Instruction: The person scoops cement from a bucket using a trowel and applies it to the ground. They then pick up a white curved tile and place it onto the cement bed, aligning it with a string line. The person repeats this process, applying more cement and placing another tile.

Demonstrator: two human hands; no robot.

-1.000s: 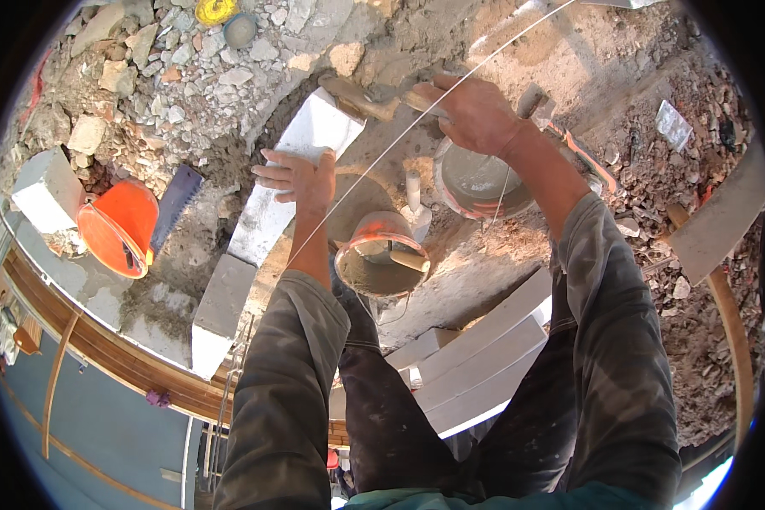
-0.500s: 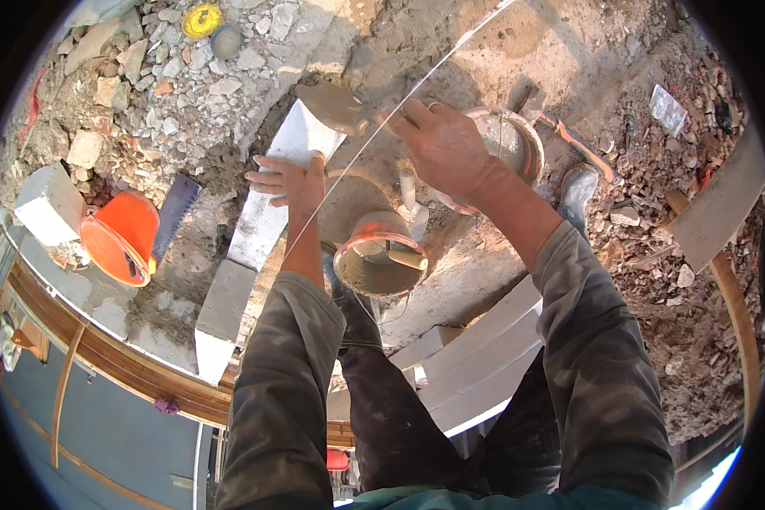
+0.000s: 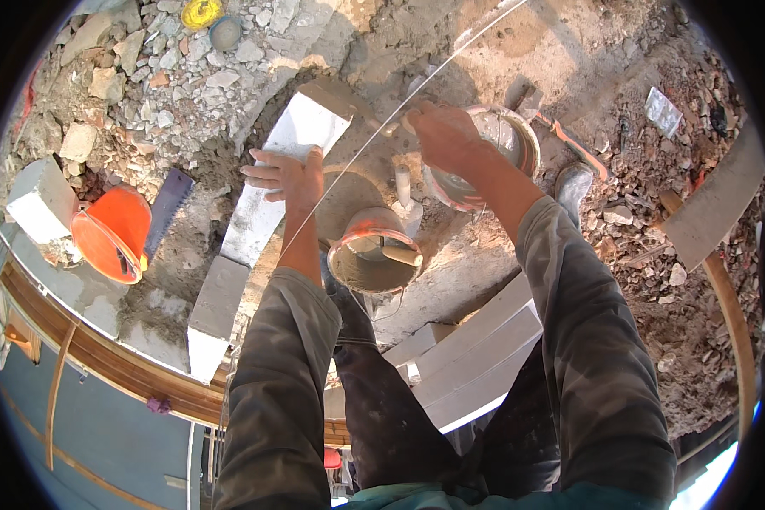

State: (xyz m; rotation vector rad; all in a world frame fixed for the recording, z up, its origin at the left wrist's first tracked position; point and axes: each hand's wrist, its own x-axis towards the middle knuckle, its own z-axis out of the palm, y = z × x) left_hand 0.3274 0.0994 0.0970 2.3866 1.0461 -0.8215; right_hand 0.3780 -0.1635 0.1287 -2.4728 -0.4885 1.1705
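Observation:
My left hand [image 3: 289, 177] lies with its fingers spread on a long pale block [image 3: 308, 123], pressing on its top. My right hand [image 3: 452, 140] is closed round the handle of a trowel [image 3: 330, 95], whose mortar-coated blade is at the block's far end. Beside the block stands an orange-rimmed bucket [image 3: 367, 223] of grey mortar, with a light-handled tool [image 3: 402, 255] in it. Another bucket [image 3: 531, 144] sits partly behind my right hand and forearm. Between the buckets, a second trowel [image 3: 406, 204] rests with its pale handle pointing away from me.
A taut white string [image 3: 463, 44] crosses diagonally above the work. At left are an orange bucket [image 3: 115, 225] on its side, a handsaw [image 3: 169, 204] and another block [image 3: 38, 200]. A pale block [image 3: 218, 293] adjoins the long one. Rubble [image 3: 187, 72] covers the far left; more blocks [image 3: 476, 357] lie near my legs.
My right hand has moved slightly, and the trowel blade has turned from lying flat over the block's far end to standing against that end. My left hand stays on the block.

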